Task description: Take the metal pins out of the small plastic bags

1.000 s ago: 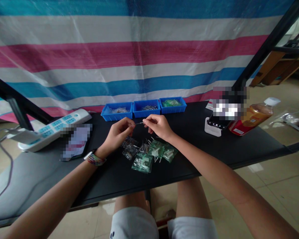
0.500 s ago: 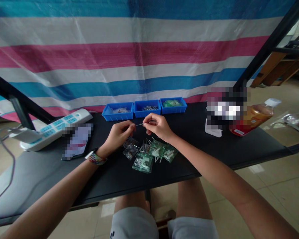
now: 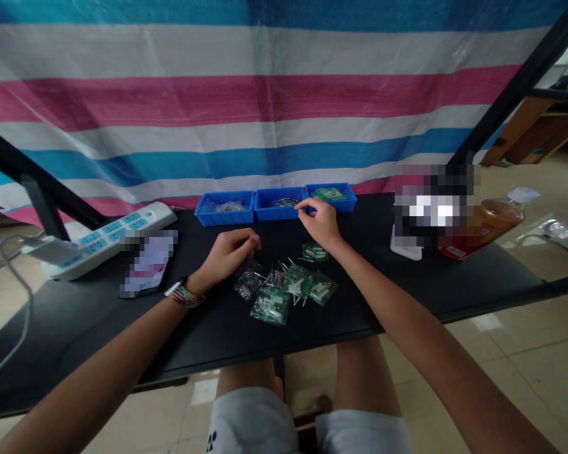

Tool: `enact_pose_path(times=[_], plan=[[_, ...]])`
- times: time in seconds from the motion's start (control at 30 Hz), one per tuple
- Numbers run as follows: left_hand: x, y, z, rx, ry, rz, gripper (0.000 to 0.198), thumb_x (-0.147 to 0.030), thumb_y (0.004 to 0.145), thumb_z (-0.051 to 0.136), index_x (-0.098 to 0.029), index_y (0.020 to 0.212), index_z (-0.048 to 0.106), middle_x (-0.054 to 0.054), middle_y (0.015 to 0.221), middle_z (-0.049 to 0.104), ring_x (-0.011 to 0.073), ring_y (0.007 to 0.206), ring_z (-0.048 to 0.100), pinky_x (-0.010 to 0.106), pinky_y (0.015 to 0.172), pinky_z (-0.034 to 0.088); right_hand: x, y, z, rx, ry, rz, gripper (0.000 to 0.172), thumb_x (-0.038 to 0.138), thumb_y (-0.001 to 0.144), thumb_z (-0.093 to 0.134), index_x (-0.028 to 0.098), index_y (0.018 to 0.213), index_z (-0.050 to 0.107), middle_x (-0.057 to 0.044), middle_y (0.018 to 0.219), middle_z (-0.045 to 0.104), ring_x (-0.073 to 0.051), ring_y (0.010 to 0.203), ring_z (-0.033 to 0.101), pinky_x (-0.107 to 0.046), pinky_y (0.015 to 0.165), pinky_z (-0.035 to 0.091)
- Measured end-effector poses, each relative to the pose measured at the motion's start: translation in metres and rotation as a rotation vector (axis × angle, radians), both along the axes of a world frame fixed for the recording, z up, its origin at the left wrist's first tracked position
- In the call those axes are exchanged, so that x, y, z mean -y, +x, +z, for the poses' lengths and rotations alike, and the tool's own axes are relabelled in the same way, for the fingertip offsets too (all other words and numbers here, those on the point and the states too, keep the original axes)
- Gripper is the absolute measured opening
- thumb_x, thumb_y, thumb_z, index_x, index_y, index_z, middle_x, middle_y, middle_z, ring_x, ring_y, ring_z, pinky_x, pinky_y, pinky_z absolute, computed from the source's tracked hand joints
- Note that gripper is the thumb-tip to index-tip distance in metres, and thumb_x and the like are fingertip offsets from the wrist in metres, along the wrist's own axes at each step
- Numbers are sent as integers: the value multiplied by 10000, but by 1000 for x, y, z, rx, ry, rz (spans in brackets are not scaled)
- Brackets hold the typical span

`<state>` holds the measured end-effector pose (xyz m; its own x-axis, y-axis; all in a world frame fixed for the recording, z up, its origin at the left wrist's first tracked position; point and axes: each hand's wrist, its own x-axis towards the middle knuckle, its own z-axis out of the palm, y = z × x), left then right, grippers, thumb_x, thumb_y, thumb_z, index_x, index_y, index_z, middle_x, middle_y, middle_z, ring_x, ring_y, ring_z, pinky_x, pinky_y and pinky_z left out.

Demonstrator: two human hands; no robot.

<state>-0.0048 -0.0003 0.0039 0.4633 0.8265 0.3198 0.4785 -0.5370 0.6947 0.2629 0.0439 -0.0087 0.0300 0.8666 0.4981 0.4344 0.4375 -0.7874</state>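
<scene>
Your black desk [image 3: 218,340] fronts a striped sheet [image 3: 265,101]. Near its front edge's middle lie small bags [image 3: 271,306]; beyond, your left hand [image 3: 230,252] curls its fingers — any hold hidden. Your right hand [image 3: 320,221], fingertips narrow — contents unclear — is at the middle blue tray [image 3: 277,214] of metal pins [image 3: 284,202], along the back edge.

Three blue boxes [image 3: 278,214], four green bags [image 3: 271,306] lying outside them, dark bags [image 3: 248,284] too overlapped to count, metal pins [image 3: 284,202] too small to count, one left hand [image 3: 228,253], one right hand [image 3: 320,222], one power strip [image 3: 116,234], one phone [image 3: 149,263] beside it, one bottle [image 3: 502,217] and one tabletop [image 3: 369,230]
</scene>
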Motion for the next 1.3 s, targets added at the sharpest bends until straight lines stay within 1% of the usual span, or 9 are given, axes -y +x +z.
enact_pose_path(times=[0.07, 0.13, 0.2, 0.33, 0.43, 0.63, 0.87, 1.07, 1.3], plan=[[0, -1, -1, -4, 0, 2, 431, -484, 1031, 540, -166, 796, 709, 8, 648, 643, 145, 602, 567, 254, 597, 410, 5, 1, 4, 88, -56, 138, 148, 128, 851, 640, 164, 835, 782, -58, 903, 793, -194, 864, 728, -273, 745, 516], [0, -2, -2, -5, 2, 4, 433, -485, 1039, 537, -165, 807, 714, 8, 652, 647, 145, 609, 573, 254, 605, 414, 13, 0, 11, 234, -172, 316, 83, 158, 834, 706, 166, 785, 773, -24, 805, 768, -167, 787, 706, -258, 717, 481], [-1, -3, -3, -4, 8, 4, 433, -487, 1043, 539, -165, 815, 719, 9, 659, 654, 147, 618, 581, 253, 609, 415, 24, -2, 18, 419, -285, 420, 89, 212, 819, 770, 174, 738, 762, 0, 727, 737, -144, 702, 668, -256, 667, 435], [-1, -3, -2, 3, 14, 4, 422, -480, 1037, 551, -167, 808, 718, 5, 647, 648, 145, 604, 571, 251, 592, 404, 42, -7, 27, 716, -386, 385, 151, 323, 809, 818, 216, 714, 769, 3, 768, 759, -151, 703, 652, -276, 611, 362], [-1, -2, -2, 17, 14, 11, 429, -488, 1032, 548, -167, 803, 717, 2, 631, 635, 142, 587, 557, 249, 579, 395, 47, -10, 30, 785, -398, 377, 115, 332, 806, 811, 236, 747, 783, 0, 850, 788, -161, 755, 671, -276, 613, 359], [-1, -1, -3, 1, -5, 15, 451, -514, 1027, 550, -162, 808, 728, 6, 632, 643, 140, 585, 556, 247, 579, 393, 47, -12, 34, 774, -439, 372, 52, 281, 803, 801, 237, 830, 804, -6, 936, 812, -160, 802, 701, -262, 639, 383], [-1, -2, -2, -1, -11, 30, 464, -534, 1025, 544, -171, 797, 723, 11, 626, 641, 148, 583, 552, 252, 572, 393, 48, -12, 33, 670, -426, 418, 78, 164, 768, 810, 239, 765, 788, 5, 843, 794, -161, 741, 688, -272, 623, 382], [-2, -3, -5, -12, -16, 31, 462, -538, 1033, 542, -172, 824, 733, 16, 641, 649, 156, 604, 577, 261, 601, 417, 44, -9, 28, 629, -411, 438, 88, 155, 773, 825, 222, 764, 769, 6, 835, 784, -146, 732, 674, -252, 607, 366], [-3, -2, -3, -17, -14, 23, 470, -542, 1033, 529, -174, 817, 727, 22, 642, 650, 166, 617, 587, 270, 610, 421, 33, -8, 19, 365, -340, 443, 113, 75, 761, 768, 167, 825, 781, 16, 733, 724, -115, 683, 653, -228, 646, 422]])
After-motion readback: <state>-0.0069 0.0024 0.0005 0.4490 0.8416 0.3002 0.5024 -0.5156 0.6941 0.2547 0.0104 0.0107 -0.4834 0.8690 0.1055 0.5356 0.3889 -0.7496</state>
